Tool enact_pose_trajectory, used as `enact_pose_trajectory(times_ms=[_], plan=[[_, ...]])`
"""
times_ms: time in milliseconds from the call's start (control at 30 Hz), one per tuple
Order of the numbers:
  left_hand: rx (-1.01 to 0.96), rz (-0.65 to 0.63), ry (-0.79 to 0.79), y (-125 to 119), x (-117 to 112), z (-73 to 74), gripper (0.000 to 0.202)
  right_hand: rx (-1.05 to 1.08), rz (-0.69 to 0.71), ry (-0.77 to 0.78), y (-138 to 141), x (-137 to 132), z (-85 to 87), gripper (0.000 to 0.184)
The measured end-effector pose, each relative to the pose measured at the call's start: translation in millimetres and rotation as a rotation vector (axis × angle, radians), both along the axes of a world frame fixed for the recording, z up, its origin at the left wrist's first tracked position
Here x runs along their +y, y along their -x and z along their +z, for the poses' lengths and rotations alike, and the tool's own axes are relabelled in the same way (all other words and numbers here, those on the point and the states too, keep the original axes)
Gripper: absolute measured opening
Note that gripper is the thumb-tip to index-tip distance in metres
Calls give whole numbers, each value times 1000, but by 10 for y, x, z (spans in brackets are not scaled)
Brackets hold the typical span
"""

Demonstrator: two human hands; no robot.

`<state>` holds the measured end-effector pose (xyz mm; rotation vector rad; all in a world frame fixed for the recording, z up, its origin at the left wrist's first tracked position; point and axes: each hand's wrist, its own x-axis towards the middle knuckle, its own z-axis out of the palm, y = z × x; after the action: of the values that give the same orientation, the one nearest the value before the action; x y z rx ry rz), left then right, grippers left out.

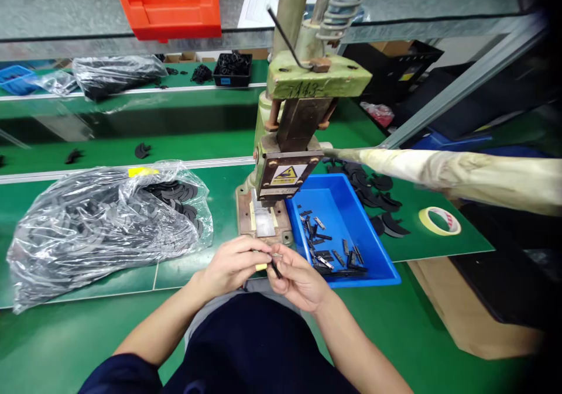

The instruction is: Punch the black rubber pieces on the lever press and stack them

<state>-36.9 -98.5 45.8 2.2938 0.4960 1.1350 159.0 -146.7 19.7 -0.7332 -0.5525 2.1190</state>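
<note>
Both hands meet in front of the press. My right hand [301, 280] pinches a small narrow black part [276, 269] between thumb and fingers. My left hand [237, 263] is closed at the part's upper end, its fingertips touching those of the right; what exactly lies under them is hidden. A small yellow band [261, 267] shows at a left fingertip. Just beyond the hands stands the green hand press [290, 177], its block raised over a metal base plate [264, 221]. Right of the base, a blue tray [346, 206] holds many small black and silvery parts.
A clear plastic bag [100, 224] of black curved pieces lies left. More curved pieces [389, 224] and a tape roll [440, 221] lie right. The press's wrapped lever [461, 177] reaches far right. An orange bin [171, 7] sits on the shelf above.
</note>
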Motion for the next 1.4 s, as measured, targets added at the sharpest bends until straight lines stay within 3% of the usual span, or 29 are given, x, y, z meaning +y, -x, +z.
enact_pose_trajectory(times_ms=[200,333,400,467,533,600,700,767,1033,1133,1200,1267,1333,1400], plan=[[38,-98,-51,45,43,63,19,119,149,96,29,-11,-27,45],[19,-107,29,15,39,31,15,113,75,138,51,-27,-35,43],[32,9,59,2,90,-30,12,83,-60,142,29,-54,-13,35],[73,209,71,-6,207,-142,12,53,-211,131,-22,-100,33,28],[132,396,44,-14,385,-305,14,34,-309,109,-90,-161,100,26],[204,479,-11,-24,587,-495,18,18,-342,83,-157,-220,172,25],[317,471,-79,-41,827,-734,25,-11,-335,45,-237,-274,247,23],[361,436,-98,-46,908,-814,29,-23,-344,33,-283,-285,259,23],[443,325,-129,-44,951,-745,32,-85,-451,-37,-516,-211,221,21],[454,296,-113,-63,972,-734,32,-248,-550,-194,-637,-95,305,19],[451,283,-87,-73,980,-737,36,-432,-728,-397,-712,24,447,16],[450,279,-67,-78,977,-742,39,-579,-945,-667,-760,168,680,21],[447,282,-66,-81,963,-745,40,-597,-1093,-978,-769,321,989,38],[446,286,-72,-84,940,-745,40,-547,-1102,-1251,-742,458,1319,61]])
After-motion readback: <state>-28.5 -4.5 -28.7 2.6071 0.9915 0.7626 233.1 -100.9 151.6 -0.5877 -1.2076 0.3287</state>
